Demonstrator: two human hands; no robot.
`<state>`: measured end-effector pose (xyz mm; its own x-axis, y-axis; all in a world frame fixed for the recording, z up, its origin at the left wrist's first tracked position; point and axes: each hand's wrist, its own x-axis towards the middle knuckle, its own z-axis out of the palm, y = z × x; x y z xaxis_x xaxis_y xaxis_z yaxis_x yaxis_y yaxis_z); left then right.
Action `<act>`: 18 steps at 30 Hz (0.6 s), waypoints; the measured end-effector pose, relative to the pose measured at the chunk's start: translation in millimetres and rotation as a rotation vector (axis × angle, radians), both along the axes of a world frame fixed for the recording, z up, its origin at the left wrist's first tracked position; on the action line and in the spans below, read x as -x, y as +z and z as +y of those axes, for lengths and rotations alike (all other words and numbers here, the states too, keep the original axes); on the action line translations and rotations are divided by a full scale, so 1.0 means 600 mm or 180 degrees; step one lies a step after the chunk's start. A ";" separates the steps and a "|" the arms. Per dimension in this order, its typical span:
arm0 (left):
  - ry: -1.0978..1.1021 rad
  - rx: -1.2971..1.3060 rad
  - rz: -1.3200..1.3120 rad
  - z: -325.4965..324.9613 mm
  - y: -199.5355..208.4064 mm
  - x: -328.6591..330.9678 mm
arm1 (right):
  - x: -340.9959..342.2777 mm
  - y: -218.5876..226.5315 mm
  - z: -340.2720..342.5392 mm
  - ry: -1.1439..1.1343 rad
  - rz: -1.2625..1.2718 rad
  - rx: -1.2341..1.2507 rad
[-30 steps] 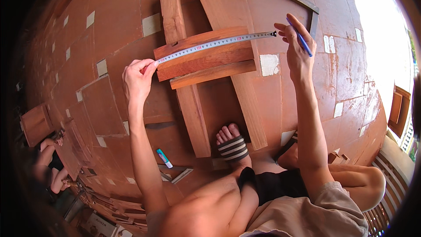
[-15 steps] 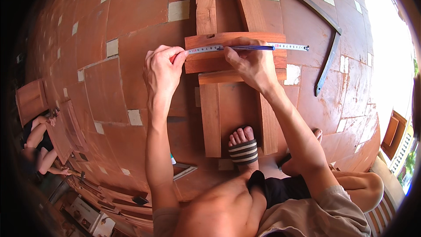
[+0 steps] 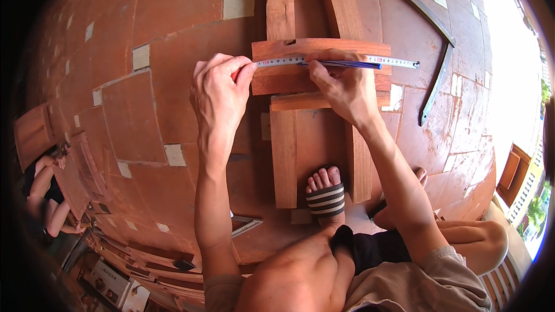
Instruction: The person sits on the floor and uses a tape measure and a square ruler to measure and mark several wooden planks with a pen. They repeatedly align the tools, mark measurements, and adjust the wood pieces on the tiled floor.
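Pale tape (image 3: 282,61) along reddish wooden bars (image 3: 274,85)

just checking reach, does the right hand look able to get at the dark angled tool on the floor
Probably yes: nothing lies on the dark angled tool, right of the measuring tape, though the right hand holds a blue pen.

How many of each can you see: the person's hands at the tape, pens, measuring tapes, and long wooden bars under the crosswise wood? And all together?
Hands, left hand and right hand: 2
Pens, blue pen: 1
Tapes, measuring tape: 1
Long bars, left bar and right bar: 2
Total: 6
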<state>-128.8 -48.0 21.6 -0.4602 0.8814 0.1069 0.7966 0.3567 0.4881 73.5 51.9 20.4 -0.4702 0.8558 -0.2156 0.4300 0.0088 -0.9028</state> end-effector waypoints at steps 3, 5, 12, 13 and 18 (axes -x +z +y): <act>0.0027 -0.0004 0.0007 0.001 0.000 -0.001 | 0.000 0.001 0.000 0.0011 0.0003 0.0000; 0.0028 -0.0016 0.0017 0.001 0.000 -0.001 | 0.000 0.000 0.000 0.0021 0.0034 -0.0013; 0.0000 -0.0022 0.0037 0.001 0.000 0.000 | -0.001 -0.007 0.000 -0.0011 0.0048 0.0035; 0.0002 -0.0012 0.0038 0.000 0.000 0.000 | -0.002 -0.008 -0.001 -0.0012 0.0074 0.0045; -0.0012 -0.0031 0.0052 -0.001 -0.003 0.001 | 0.000 -0.001 -0.002 0.0028 0.0010 -0.0005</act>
<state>-129.4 -48.5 19.6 -0.4550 0.8819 0.1230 0.8058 0.3490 0.4784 73.6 50.8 19.8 -0.4783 0.8520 -0.2127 0.4272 0.0141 -0.9041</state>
